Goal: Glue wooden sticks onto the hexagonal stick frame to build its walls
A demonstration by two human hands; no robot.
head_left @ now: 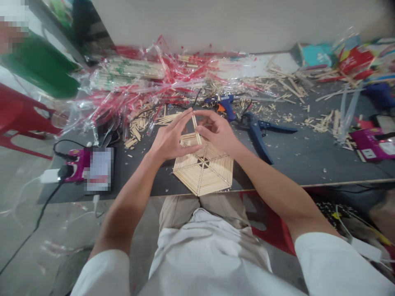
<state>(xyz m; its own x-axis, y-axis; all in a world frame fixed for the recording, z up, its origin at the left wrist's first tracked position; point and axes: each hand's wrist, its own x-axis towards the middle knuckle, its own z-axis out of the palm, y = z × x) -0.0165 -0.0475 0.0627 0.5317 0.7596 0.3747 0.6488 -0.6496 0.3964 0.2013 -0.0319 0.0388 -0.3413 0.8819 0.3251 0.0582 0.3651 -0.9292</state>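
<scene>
Two hands, one hexagonal stick panel (214,179), six wedges around one small central opening, lying flat on the one dark table (286,164) at its near edge, partly under the hands. Right hand (216,128): thumb and fingers pinching thin pale sticks (198,139), looks like two side by side, over the panel's far part. Left hand (171,140): fingers stretched to the sticks' far end, thumb by the near end; can't tell if it grips. One blue glue gun (227,107) beyond the right hand, one blue-handled cutter (257,133) right of it. Two purple power strips (375,144), one per side; one phone-like device (99,169) beside the left one. Loose stick pieces (321,125): too many to count. Crumpled plastic wrappers (173,76) at back, uncountable. One red stool (23,117), far left.
</scene>
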